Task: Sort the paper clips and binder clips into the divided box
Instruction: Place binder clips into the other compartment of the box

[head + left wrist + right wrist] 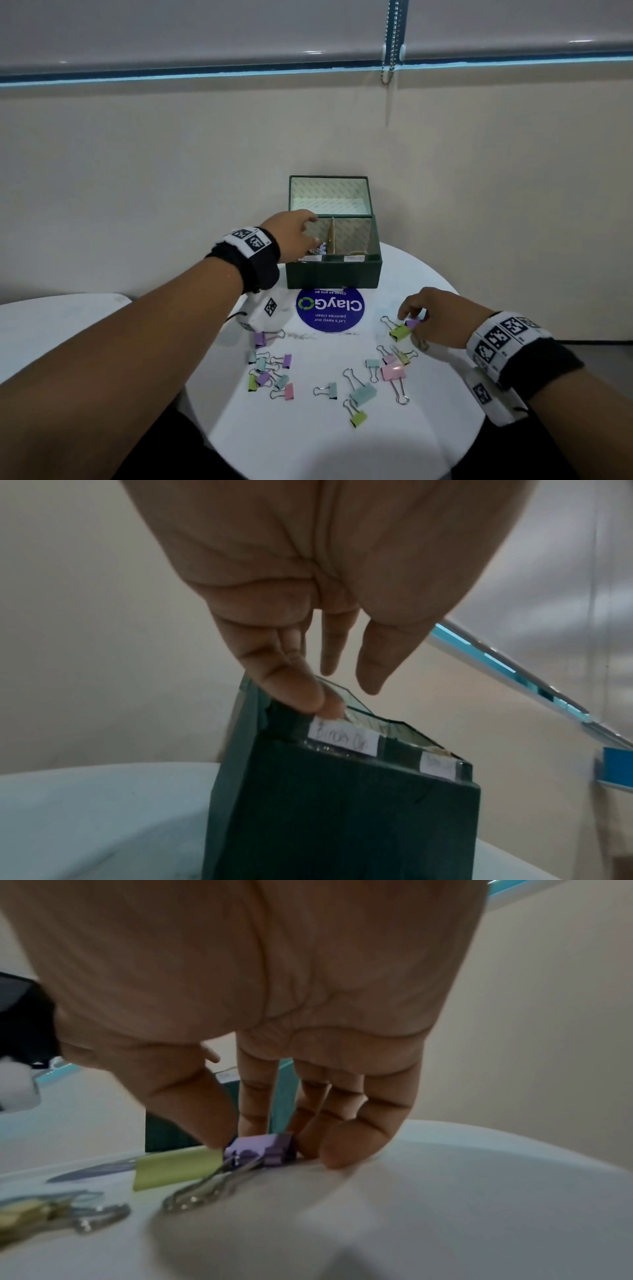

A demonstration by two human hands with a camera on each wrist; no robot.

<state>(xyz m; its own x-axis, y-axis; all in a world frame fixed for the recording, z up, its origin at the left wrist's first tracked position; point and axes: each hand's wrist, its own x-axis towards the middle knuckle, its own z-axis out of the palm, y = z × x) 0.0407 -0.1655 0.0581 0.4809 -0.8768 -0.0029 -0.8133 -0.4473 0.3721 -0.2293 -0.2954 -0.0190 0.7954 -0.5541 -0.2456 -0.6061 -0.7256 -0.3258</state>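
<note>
A dark green divided box [334, 274] stands at the back of the round white table [308, 445] with its lid up. My left hand [313, 236] hangs over its left compartment, fingers straight and pointing down, holding nothing I can see. In the left wrist view the left hand [342, 685] touches the box [342, 818] at the rim above a label [342, 738] reading "Binder Clips". My right hand [412, 315] pinches a purple binder clip [412, 322] lying on the table beside a green binder clip [400, 332]. The right wrist view shows thumb and fingers [342, 1150] around the purple clip [263, 1149], next to the green one [174, 1168].
Several pastel binder clips lie scattered on the table, with a cluster at the left [270, 373] and larger ones in the middle [363, 392] and right [394, 371]. A round blue sticker [330, 310] sits before the box. Another white table [51, 325] stands to the left.
</note>
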